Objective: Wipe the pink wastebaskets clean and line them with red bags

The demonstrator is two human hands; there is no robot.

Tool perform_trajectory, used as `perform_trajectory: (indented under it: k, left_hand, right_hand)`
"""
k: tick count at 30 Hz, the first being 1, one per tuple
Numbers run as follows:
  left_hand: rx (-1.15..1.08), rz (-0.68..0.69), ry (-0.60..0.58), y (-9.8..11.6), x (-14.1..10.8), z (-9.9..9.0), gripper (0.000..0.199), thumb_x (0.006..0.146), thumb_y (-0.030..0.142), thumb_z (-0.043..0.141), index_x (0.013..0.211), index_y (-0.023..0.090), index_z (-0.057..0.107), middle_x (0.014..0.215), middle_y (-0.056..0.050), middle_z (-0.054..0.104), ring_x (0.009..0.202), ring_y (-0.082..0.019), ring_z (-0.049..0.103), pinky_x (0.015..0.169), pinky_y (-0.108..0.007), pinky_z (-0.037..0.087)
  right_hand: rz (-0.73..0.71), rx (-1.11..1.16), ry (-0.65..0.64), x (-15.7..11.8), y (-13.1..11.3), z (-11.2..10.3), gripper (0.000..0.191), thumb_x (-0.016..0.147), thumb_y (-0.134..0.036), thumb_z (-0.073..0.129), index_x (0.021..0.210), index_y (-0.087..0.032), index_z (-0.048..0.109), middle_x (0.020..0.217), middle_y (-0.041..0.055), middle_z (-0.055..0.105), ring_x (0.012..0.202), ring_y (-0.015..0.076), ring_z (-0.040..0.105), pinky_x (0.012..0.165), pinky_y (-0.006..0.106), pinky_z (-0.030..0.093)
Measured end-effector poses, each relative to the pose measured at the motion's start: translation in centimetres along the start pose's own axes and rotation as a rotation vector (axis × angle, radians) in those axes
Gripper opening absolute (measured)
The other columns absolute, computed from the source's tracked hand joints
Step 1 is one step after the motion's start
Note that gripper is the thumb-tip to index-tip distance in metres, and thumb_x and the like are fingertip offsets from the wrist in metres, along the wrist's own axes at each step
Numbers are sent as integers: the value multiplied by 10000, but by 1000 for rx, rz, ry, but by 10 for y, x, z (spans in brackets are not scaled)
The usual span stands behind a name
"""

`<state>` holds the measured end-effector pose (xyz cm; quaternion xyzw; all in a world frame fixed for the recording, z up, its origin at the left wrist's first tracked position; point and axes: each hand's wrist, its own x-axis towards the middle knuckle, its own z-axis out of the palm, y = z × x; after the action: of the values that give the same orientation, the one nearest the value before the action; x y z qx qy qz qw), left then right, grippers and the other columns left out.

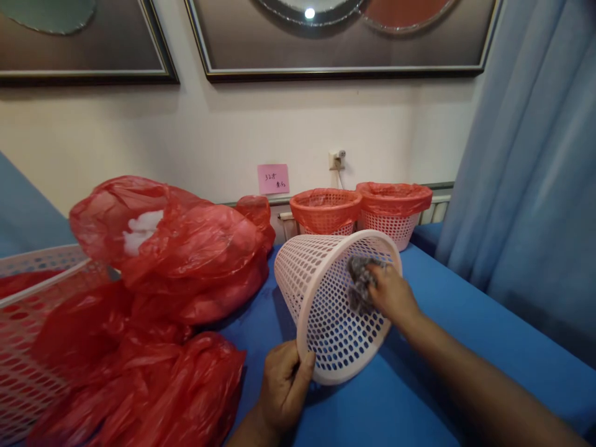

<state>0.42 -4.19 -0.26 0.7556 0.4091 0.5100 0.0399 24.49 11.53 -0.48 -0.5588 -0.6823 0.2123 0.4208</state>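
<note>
A white perforated plastic wastebasket [302, 261] lies tilted on its side on the blue-covered table, its round mouth facing me. My left hand [285, 385] is closed on the lower left of its rim, thumb over the edge. Inside the mouth, my right hand [393, 292] grips a crumpled dark grey cloth [363, 285], against or close to the inner right wall. The fingertips of that hand are partly hidden by the cloth and slightly blurred.
Left of the wastebasket lie a full red plastic bag [200, 248] and loose red bags [153, 391]. A larger white basket [28, 347] stands at far left. Two wastebaskets with red liners [326, 205] [393, 198] stand behind by the wall. A blue curtain [526, 186] hangs at right.
</note>
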Motion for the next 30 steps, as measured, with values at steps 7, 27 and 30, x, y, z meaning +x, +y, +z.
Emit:
perform_trajectory:
  k: [7, 27, 30]
  left_hand:
    - [17, 24, -33, -3, -3, 5, 363, 1047, 224, 490, 685, 209, 506, 583, 48, 509, 492, -100, 491, 513, -223, 359]
    - [57, -8, -69, -5, 1, 7, 377, 1031, 215, 520, 654, 198, 525, 563, 43, 516, 483, -96, 495, 522, -215, 377]
    - [52, -14, -68, -5, 2, 7, 358, 1023, 208, 524, 666, 198, 534, 572, 40, 530, 486, -95, 490, 510, -206, 373]
  right_hand:
    - [18, 909, 208, 5, -78, -1, 326, 784, -367, 693, 1050, -194, 766, 957, 30, 795, 847, 212, 719, 816, 344, 585]
    - [-198, -554, -192, -16, -3, 29, 424, 1019, -223, 515, 1403, -195, 692, 1545, 214, 547, 1377, 381, 534, 1130, 513, 414]
    - [-254, -600, -239, -28, -3, 39, 701, 919, -521, 712, 1485, -120, 611, 1670, 252, 406, 1527, 446, 358, 1221, 593, 286]
